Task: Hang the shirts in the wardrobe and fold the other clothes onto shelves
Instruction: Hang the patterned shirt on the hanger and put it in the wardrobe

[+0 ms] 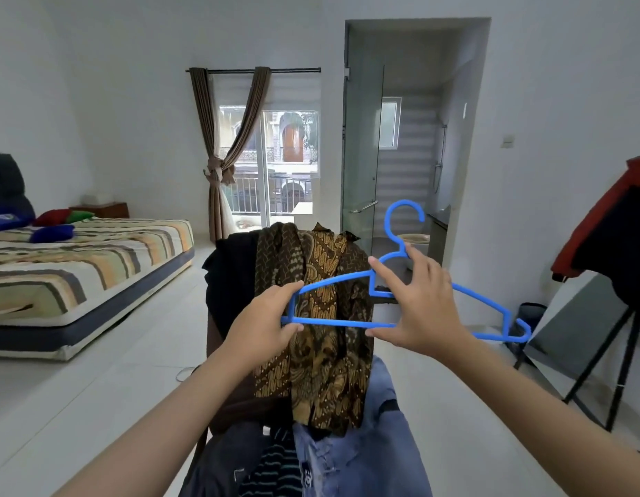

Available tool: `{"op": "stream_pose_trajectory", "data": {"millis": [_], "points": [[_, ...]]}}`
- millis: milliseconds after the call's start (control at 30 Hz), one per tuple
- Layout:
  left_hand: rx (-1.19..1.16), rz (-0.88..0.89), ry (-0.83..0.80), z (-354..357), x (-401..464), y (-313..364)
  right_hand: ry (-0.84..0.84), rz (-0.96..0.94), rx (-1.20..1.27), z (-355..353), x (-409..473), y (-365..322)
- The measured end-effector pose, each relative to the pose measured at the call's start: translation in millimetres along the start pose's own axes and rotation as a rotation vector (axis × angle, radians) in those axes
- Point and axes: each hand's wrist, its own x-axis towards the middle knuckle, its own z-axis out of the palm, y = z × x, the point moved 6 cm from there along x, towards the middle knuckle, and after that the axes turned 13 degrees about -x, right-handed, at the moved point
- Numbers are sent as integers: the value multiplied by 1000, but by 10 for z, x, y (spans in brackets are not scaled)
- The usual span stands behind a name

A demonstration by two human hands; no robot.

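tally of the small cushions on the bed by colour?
Red cushion: 1
Green cushion: 1
Blue cushion: 1
Total: 3, all lying on the striped bed at the far left. The big dark pillow behind them is not counted.
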Motion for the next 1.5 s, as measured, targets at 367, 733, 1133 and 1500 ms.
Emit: {"op": "stream_pose_trajectory", "data": {"millis": [367,733,1133,1500], "points": [[-46,-178,-59,395,1623,-1759,-128,265,-58,1241,1338,174],[5,-362,-166,1103,2644,-2873,-216,374,-102,2048,1921,255],[-92,-249,36,838,2268,-3089,-329,412,-19,2376,1882,61],[45,-445,-116,662,1384,-3458,-421,374,24,2739,2137,-250]]}}
